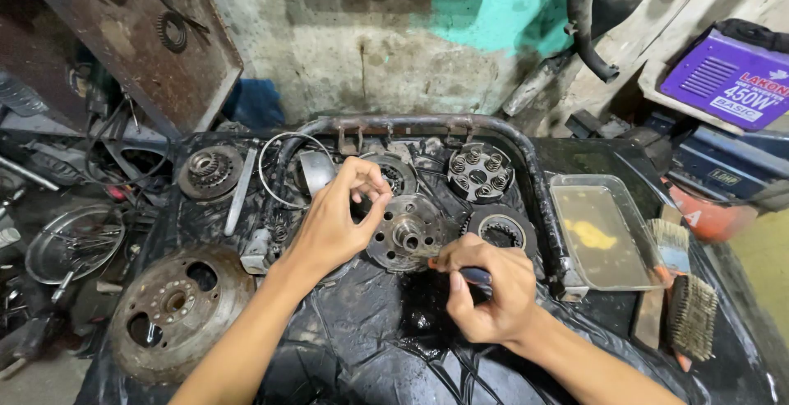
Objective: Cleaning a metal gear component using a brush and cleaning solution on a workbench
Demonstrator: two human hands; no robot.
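A round, greasy metal clutch hub with drilled holes (pixel 408 232) is steadied at its upper left rim by the left hand (pixel 333 224), fingers pinched on the edge. Just below the hub, the right hand (pixel 485 290) is closed around a dark-handled tool (pixel 470 274) whose tip meets the hub's lower edge. Both are held over the middle of the black plastic-covered workbench (pixel 370 347), with a clear rectangular tray of yellowish liquid (pixel 600 232) towards its right edge.
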